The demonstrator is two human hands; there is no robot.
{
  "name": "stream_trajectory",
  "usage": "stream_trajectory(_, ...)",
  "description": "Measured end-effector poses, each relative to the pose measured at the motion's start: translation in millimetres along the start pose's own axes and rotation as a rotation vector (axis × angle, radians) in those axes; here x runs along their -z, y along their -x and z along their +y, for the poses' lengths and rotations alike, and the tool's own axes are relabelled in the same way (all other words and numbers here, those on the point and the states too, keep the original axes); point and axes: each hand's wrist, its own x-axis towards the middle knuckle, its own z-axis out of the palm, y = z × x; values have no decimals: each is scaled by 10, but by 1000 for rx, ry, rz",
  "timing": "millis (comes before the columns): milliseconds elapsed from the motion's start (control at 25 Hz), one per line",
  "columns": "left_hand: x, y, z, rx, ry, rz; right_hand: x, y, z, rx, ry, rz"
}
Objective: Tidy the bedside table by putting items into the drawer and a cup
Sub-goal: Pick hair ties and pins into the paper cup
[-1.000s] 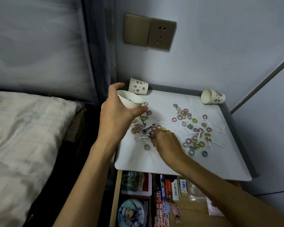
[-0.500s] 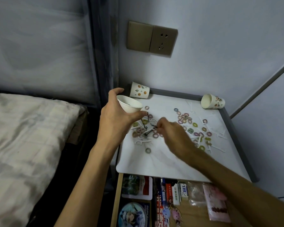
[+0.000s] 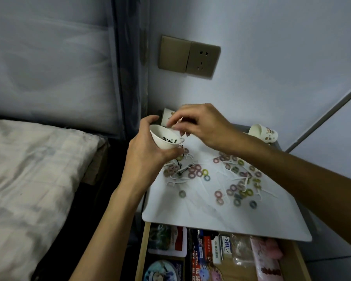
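My left hand (image 3: 148,157) grips a white paper cup (image 3: 162,143) tilted above the left side of the white bedside table (image 3: 190,216); several black hairpins lie inside it. My right hand (image 3: 207,126) hovers over the cup's rim with its fingers hanging loosely and blurred, and I see nothing between them. More black hairpins (image 3: 183,170), small coloured rings (image 3: 233,187) and white floss picks (image 3: 176,182) are scattered on the tabletop. Below the table's front edge the drawer (image 3: 239,268) stands pulled out and holds packets and cards.
Two more paper cups lie on their sides, one at the back left (image 3: 168,116) partly behind my hands, one at the back right (image 3: 263,133). A bed (image 3: 28,169) is on the left. The wall socket (image 3: 203,59) is above the table.
My right hand has risen from the hairpin pile on the table to the rim of the cup. The left hand has kept the cup in about the same place.
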Motion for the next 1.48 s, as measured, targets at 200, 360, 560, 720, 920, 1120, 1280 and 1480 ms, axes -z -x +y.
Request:
stream_trajectory(200, 50, -18, -40, 4, 31, 82, -426, 315, 679, -327, 158, -188)
stream_trajectory(360, 38, -19, -45, 6, 26, 86, -754, 507, 966, -377, 294, -270)
stream_trajectory(560, 33, -41, -56, 6, 23, 75, -815, 528, 1024, -361, 296, -270)
stream_trajectory(720, 77, -60, -68, 7, 37, 100, -657, 538, 1021, -315, 337, -244)
stream_trajectory(920, 230, -146, -170, 53, 56, 216, -482, 681, 1007, -321, 296, -385)
stream_trajectory(1120, 271, -130, -159, 60, 48, 233, -631, 518, 1066, -224, 287, -260)
stream_trajectory(1280, 249, -133, -146, 64, 43, 216, -777, 481, 1127, -157, 289, -325)
stream_trajectory(1480, 248, -144, -164, 60, 41, 202, -782, 470, 1155, -171, 365, -367)
